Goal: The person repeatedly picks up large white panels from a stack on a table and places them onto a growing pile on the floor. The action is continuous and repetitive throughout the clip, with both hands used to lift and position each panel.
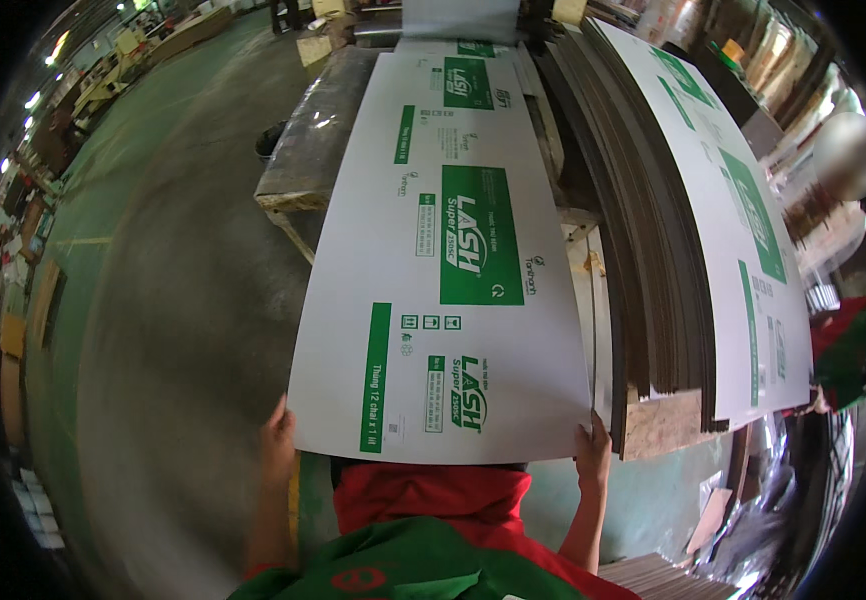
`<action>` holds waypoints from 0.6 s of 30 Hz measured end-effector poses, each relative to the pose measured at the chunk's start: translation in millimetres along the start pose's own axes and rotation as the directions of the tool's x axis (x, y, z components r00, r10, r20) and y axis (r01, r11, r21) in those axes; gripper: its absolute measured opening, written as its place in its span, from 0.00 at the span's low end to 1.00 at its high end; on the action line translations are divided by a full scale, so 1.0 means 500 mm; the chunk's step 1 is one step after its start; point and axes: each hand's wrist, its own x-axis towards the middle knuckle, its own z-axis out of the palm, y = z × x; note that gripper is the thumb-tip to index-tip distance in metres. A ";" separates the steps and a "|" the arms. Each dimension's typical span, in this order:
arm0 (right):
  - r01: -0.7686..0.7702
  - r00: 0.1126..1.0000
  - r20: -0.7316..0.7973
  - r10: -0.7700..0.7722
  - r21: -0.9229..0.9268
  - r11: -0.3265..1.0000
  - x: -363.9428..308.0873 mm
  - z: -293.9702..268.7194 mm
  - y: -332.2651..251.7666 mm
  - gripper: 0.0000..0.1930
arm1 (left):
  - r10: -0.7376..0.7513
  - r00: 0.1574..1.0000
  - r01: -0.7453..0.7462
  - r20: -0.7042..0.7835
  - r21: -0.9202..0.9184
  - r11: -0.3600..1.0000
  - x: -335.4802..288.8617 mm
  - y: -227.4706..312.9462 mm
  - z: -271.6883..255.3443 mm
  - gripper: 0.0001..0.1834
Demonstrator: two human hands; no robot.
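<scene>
A long white cardboard sheet (pixel 353 280) with green printed panels stretches away in front of me. My left hand (pixel 278 437) grips its left edge close to the near corner, fingers wrapped round the side. On the opposite edge my right hand (pixel 594 447) holds the sheet near the right corner, its thumb side against the board. The near edge lies just before my waist. At its far end the sheet reaches a grey machine (pixel 458 18), and overlap there hides how the two meet.
A tall stack of cardboard sheets (pixel 653 215) stands close on the right, a printed one on top. Left of my sheet is a worn metal table (pixel 315 130). A person in a red and green sleeve (pixel 846 345) is at the far right. More flat boards (pixel 663 578) lie low at the right.
</scene>
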 end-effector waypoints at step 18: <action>-0.229 0.972 -0.002 0.234 0.196 0.953 -0.086 -0.034 0.056 0.25 | -0.076 0.970 0.078 -0.230 -0.001 0.997 -0.063 -0.008 0.015 0.24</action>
